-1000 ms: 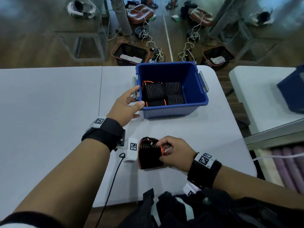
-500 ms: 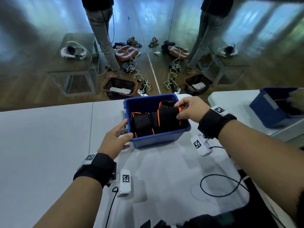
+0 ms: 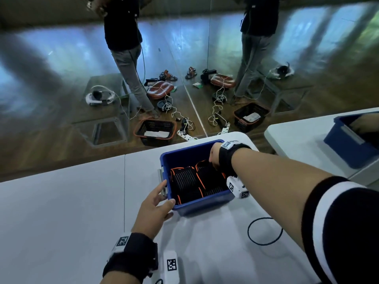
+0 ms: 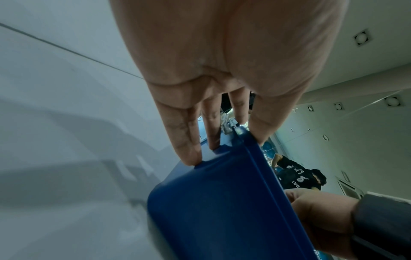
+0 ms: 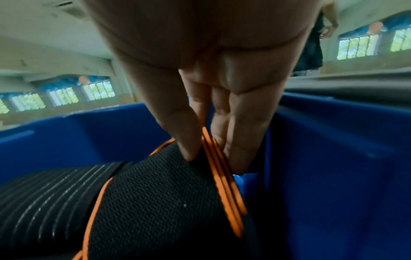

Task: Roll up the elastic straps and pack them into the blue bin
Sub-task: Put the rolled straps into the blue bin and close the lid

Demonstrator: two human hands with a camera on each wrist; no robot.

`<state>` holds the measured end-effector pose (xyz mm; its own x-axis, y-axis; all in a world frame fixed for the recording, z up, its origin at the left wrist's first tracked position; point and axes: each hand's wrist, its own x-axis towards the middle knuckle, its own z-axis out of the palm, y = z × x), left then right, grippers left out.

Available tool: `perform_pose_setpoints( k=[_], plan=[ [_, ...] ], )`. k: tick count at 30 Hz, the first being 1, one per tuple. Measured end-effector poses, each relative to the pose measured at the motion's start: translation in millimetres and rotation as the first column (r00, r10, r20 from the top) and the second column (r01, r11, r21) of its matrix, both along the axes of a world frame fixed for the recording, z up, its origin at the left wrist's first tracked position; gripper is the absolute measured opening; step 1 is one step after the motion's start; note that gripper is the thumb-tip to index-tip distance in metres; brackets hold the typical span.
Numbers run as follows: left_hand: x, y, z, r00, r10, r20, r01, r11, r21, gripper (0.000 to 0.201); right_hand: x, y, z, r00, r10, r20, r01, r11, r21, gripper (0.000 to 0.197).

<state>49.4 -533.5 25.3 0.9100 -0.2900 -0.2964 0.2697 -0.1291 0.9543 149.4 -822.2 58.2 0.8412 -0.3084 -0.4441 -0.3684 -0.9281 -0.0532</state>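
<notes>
The blue bin (image 3: pixel 202 207) stands on the white table (image 3: pixel 61 212) and holds several rolled black straps with orange edging (image 3: pixel 184 179). My right hand (image 3: pixel 213 162) reaches down into the bin's far right part. There it pinches the orange-edged end of a rolled strap (image 5: pixel 155 202) between thumb and fingers (image 5: pixel 235 158), close to the bin wall (image 5: pixel 333 176). My left hand (image 3: pixel 164 194) steadies the bin's near left corner. Its straight fingers (image 4: pixel 189 149) press on the outer wall (image 4: pixel 222 211), and its thumb lies at the rim.
A black cable loop (image 3: pixel 264 232) lies on the table right of the bin. A second blue bin (image 3: pixel 348 148) with another hand in it stands on a neighbouring table at the right. Beyond the table's far edge are a standing person (image 3: pixel 127 58), floor baskets (image 3: pixel 155 130) and cables.
My right hand has carried the rolled strap from the near table up and over into the bin, and now holds it low at the far right. The left hand stays at the bin's corner.
</notes>
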Motion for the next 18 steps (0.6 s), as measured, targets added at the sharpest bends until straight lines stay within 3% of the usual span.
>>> perform_pose_setpoints(
  k=[3, 9, 13, 16, 18],
  plan=[
    [-2, 1, 0, 1.0, -0.008, 0.004, 0.008, 1.0, 0.01, 0.058, -19, 23, 36, 0.997, 0.057, -0.051, -0.063, 0.991, -0.115, 0.04],
    [-3, 4, 1, 0.999, -0.05, 0.023, 0.049, 0.998, 0.033, 0.06, -30, 23, 51, 0.997, 0.028, -0.076, -0.035, 0.995, -0.092, 0.04],
    [5, 2, 0, 0.995, -0.082, 0.049, 0.078, 0.994, 0.075, 0.071, -44, 12, 65, 0.999, -0.015, 0.035, 0.016, 0.999, -0.027, 0.031],
    [15, -5, -1, 0.996, -0.036, 0.086, 0.027, 0.994, 0.105, 0.058, -57, 0, 77, 0.996, -0.032, 0.088, 0.029, 0.999, 0.033, 0.037],
    [22, -12, 0, 0.982, -0.039, 0.185, 0.003, 0.982, 0.189, 0.049, -68, -10, 85, 0.983, -0.066, 0.174, 0.053, 0.995, 0.079, 0.043]
  ],
)
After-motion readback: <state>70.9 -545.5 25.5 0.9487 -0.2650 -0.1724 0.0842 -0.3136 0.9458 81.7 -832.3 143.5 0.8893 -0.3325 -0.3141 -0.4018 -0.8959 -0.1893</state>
